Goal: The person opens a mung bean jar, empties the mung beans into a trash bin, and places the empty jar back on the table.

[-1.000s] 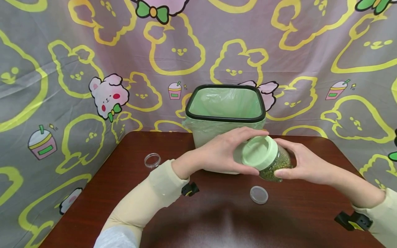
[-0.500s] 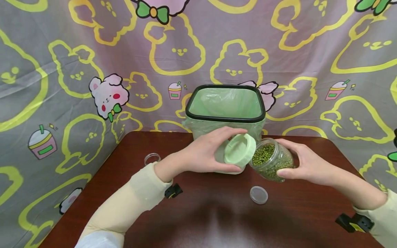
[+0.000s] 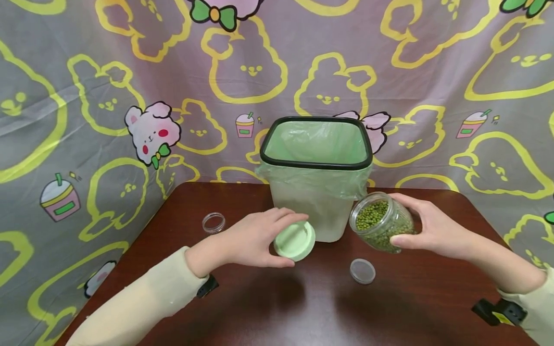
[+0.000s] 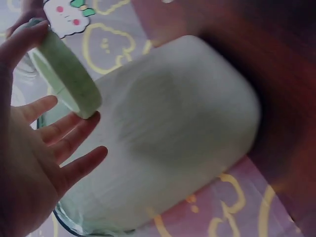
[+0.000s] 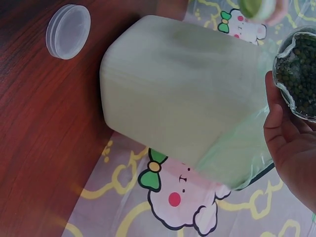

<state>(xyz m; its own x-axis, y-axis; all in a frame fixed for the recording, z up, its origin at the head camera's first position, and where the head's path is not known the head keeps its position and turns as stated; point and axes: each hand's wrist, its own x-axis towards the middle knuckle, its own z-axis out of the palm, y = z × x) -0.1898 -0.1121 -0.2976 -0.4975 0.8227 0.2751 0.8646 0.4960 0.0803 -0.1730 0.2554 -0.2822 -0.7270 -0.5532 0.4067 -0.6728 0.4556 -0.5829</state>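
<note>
My left hand (image 3: pixel 255 238) pinches a pale green screw lid (image 3: pixel 295 241) by its edge, thumb on one side and fingertips on the other, above the table. In the left wrist view the lid (image 4: pixel 71 74) is seen from its side. To the right, my right hand (image 3: pixel 428 226) grips a clear jar (image 3: pixel 383 226) around its body. Its uncovered mouth tilts toward the left, and green mung beans (image 3: pixel 371 215) fill much of it. The right wrist view shows only part of the jar (image 5: pixel 298 74) at its edge.
A pale bin (image 3: pixel 311 202) with a black rim and a clear liner stands at the back of the brown table (image 3: pixel 311 307). A small round translucent cap (image 3: pixel 362 271) lies in front of the jar. Farther left lies a clear ring-shaped piece (image 3: pixel 213 223). Patterned cloth hangs behind.
The green lid has come off the jar and moved left and down in my left hand. The jar's mouth is now uncovered; my right hand has stayed nearly in place.
</note>
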